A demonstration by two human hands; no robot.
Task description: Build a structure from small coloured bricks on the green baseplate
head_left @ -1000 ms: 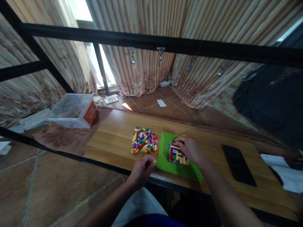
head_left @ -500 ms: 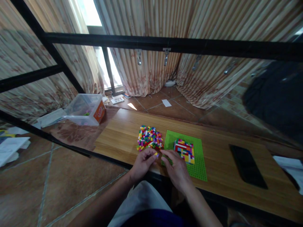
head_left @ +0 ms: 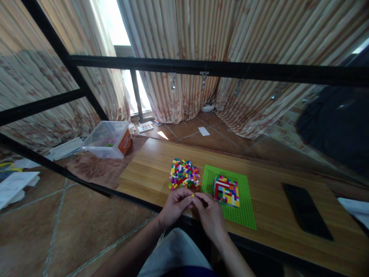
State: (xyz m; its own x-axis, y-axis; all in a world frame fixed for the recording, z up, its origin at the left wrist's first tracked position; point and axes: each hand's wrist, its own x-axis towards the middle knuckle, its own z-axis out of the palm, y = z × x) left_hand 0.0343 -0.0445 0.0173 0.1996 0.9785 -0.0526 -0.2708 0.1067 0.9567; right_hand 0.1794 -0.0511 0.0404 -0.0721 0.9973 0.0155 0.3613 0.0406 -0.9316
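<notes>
My left hand [head_left: 174, 206] and my right hand [head_left: 210, 213] meet at the near edge of the wooden table [head_left: 268, 200], fingertips pinched together on a small yellow brick [head_left: 192, 195]. Just beyond them lies a pile of small coloured bricks [head_left: 184, 175]. To its right a green baseplate [head_left: 242, 207] carries a low multicoloured brick build [head_left: 226, 191].
A black phone [head_left: 307, 211] lies on the table to the right. A clear plastic box [head_left: 108, 139] with an orange label sits on the floor cloth to the left. Black metal frame bars [head_left: 201, 68] cross the view. A dark bag [head_left: 334, 123] hangs at right.
My right hand left the brick build and came back to the table edge to join my left hand on the yellow brick. The view has shifted a little.
</notes>
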